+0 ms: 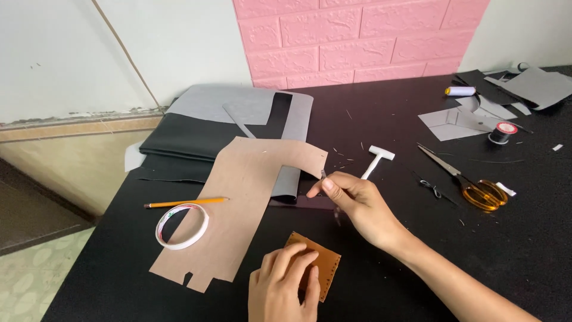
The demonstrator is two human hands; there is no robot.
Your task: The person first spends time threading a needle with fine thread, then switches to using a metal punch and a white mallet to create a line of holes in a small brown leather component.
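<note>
The left hand (285, 286) lies flat on a brown leather piece (319, 268) with holes already along one edge. The right hand (357, 206) pinches a thin needle (323, 175); no stitches show yet.

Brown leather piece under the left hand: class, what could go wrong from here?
1. The right hand pinches a thin, pointed tool; a slip could prick the left hand pressing the brown leather piece.
2. The leather lies near the table edge and could shift if the grip loosens.
3. The scissors lie close to the right forearm, which could knock them.
</note>
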